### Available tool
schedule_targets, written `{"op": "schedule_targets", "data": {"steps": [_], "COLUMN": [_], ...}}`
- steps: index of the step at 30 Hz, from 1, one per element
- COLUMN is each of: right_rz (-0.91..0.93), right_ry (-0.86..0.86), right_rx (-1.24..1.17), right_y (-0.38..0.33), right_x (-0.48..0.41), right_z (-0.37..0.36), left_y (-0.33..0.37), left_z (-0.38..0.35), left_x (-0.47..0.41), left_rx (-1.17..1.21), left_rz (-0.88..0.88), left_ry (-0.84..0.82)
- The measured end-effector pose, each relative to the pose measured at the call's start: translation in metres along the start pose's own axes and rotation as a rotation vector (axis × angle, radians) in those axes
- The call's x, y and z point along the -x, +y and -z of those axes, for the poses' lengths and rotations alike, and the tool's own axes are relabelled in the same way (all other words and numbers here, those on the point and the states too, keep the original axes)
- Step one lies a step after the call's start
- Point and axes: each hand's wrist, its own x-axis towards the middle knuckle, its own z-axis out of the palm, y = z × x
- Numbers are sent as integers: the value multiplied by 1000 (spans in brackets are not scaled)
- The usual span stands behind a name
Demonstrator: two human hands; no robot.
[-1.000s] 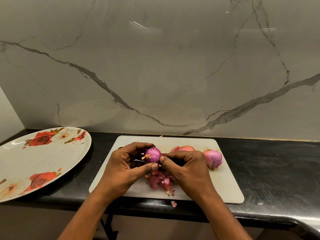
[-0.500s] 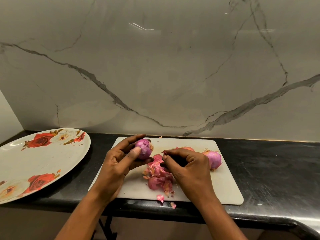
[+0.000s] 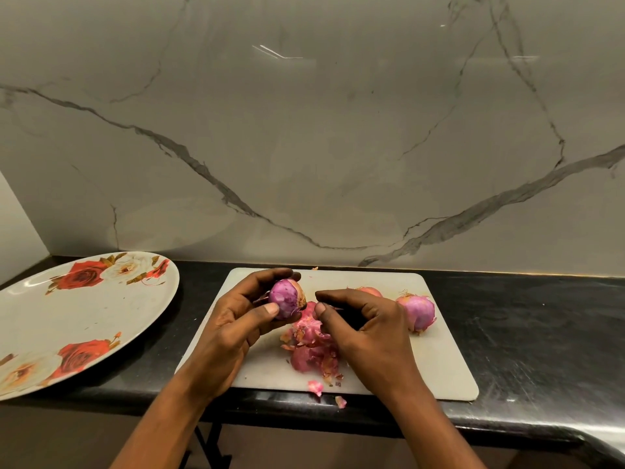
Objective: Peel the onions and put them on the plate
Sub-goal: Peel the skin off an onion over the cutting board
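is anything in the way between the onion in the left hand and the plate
Nothing visible blocks it. The onion is held up in the left hand over the cutting board; the plate lies to the left, with only bare black counter between them.

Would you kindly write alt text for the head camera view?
A left hand holds a half-peeled onion over a white cutting board; the right hand hovers beside it above loose skins. A flowered plate sits left.

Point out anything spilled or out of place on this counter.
One peel scrap lies off the cutting board on the black counter; another sits at the board's front edge. Otherwise nothing stands out.
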Motion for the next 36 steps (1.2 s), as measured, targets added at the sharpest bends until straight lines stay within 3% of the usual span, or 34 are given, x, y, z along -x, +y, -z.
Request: {"op": "schedule_targets", "data": {"steps": [7, 36], "right_rz": [69, 2], "right_ry": [-132, -112], "right_rx": [-83, -184], "right_y": [-8, -5], "right_x": [0, 0], "right_z": [-1, 2], "left_y": [6, 5], "left_z": [-7, -5], "left_x": [4, 3], "left_rx": [-158, -180], "left_rz": [-63, -117], "left_ry": [-43, -39]}}
